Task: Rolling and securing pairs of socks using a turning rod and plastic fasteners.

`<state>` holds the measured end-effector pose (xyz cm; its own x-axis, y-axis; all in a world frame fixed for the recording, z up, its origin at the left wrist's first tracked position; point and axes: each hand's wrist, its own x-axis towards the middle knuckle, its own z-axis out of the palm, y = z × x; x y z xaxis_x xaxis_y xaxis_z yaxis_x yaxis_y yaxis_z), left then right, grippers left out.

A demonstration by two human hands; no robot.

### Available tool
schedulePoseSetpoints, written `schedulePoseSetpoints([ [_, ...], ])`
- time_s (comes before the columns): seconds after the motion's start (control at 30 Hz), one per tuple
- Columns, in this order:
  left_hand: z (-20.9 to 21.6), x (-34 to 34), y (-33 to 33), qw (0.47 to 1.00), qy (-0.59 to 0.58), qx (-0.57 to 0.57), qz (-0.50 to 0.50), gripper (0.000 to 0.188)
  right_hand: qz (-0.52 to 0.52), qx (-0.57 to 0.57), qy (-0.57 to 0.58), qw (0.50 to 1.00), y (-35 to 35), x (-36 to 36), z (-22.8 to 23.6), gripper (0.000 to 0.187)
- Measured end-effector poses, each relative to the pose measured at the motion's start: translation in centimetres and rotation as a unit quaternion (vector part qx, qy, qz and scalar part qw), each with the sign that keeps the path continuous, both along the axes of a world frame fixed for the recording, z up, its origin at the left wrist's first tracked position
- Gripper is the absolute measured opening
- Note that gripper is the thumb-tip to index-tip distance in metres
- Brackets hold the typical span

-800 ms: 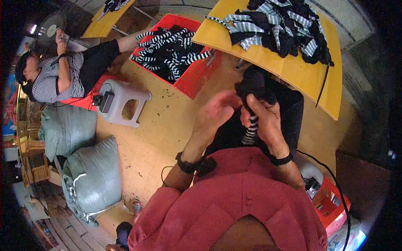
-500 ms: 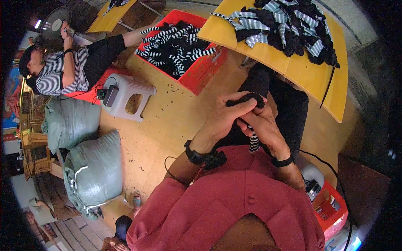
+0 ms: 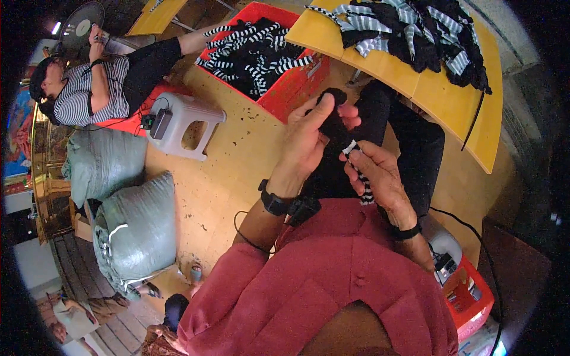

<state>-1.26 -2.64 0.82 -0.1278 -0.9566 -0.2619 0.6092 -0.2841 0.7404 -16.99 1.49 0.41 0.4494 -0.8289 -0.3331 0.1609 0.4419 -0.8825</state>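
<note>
My left hand (image 3: 306, 139) is closed, thumb pressed on a black fabric piece (image 3: 336, 95). Most of that piece blends into my dark trousers below. Just to its right and nearer my chest, my right hand (image 3: 380, 178) pinches a black-and-white striped knit strip (image 3: 367, 194). One pale end of the strip sticks up past the thumb, while the other hangs below the fingers toward my red shirt. I cannot make out whether the black piece and the strip are joined.
Striped and black pieces fill a red crate (image 3: 284, 95) ahead. More lie on a yellow table (image 3: 442, 95) at the far right. A grey stool (image 3: 208, 118), stuffed green sacks (image 3: 139, 231) and a seated co-worker (image 3: 95, 89) are to the left. A red basket (image 3: 472, 291) stands at the lower right.
My hands were together around the fabric and have drawn apart. The left has tipped upward with the black piece; the right has moved down and right, baring the strip's upper end.
</note>
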Motion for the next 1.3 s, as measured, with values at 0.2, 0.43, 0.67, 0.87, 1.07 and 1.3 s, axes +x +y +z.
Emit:
schedulePoseSetpoints([
  [0.2, -1.3, -1.2, 2.2, 0.99, 0.137, 0.024, -0.011, 0.031, -0.039, -0.02, -0.013, 0.999, -0.3, 0.8, 0.0, 0.021],
  [0.43, -1.3, -0.4, 2.4, 1.0, -0.014, 0.012, -0.003, 0.023, -0.018, -0.061, 0.054, 0.997, 0.1, 1.1, -0.1, 0.019],
  [0.67, -2.3, 3.8, 1.3, 0.996, -0.056, -0.016, 0.074, 0.018, 0.004, -0.046, 0.061, 0.997, 1.1, 0.7, -2.6, 0.018],
  [0.87, -1.3, 6.3, 0.5, 0.981, -0.053, -0.032, 0.186, 0.021, 0.0, -0.058, 0.065, 0.996, 0.7, 0.9, -2.6, 0.015],
  [1.07, -1.0, 7.6, 0.5, 0.982, -0.045, -0.037, 0.181, 0.02, 0.002, -0.064, 0.077, 0.995, 0.2, 1.3, -2.4, 0.022],
  [1.3, -1.0, 6.3, 0.8, 0.984, -0.079, -0.051, 0.153, 0.018, -0.035, -0.102, 0.062, 0.992, -0.9, 1.6, -2.0, 0.031],
])
